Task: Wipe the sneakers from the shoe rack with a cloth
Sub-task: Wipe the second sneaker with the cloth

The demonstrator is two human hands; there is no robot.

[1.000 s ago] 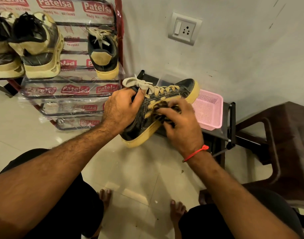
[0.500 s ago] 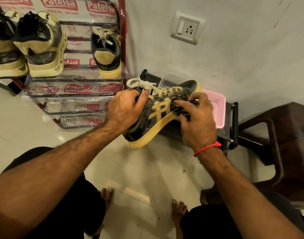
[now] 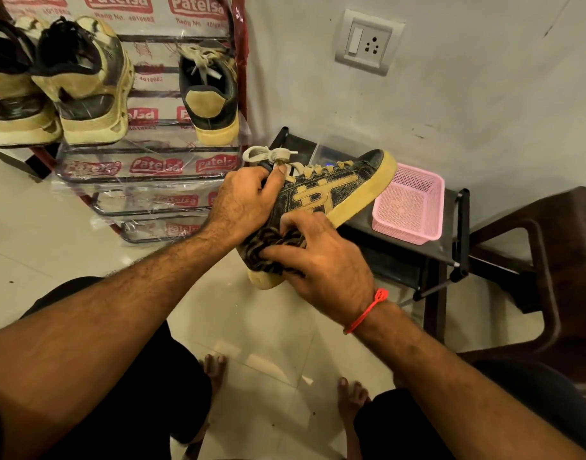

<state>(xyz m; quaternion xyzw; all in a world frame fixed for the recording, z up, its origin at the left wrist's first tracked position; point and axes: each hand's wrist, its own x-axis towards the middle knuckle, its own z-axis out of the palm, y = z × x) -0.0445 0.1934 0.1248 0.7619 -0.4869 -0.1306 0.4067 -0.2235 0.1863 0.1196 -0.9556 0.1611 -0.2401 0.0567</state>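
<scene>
Holding: left hand wrapped round the collar end of the dark sneaker, thumb up by the laces, keeping it off the floor
Wiping: right hand bunched round a dark patterned cloth, pressing it onto the heel side of that same sneaker
Hands: close together, both clamped on something, one on the shoe, one on the cloth
Sneaker spot: mid-scene, toe pointing far right and tilted up, just over the near edge of a small black stand
Sneaker look: black upper, tan stripes, yellowed sole, pale laces tied in a bow
Shoe rack: far left, plastic-wrapped with red logos, matching sneaker on its right end, chunkier pair further left
On the stand: pink mesh basket, right of the toe
Wall: switch and socket plate, far right of the rack
Wrist: red thread band on the right arm
Far right: dark brown chair
</scene>
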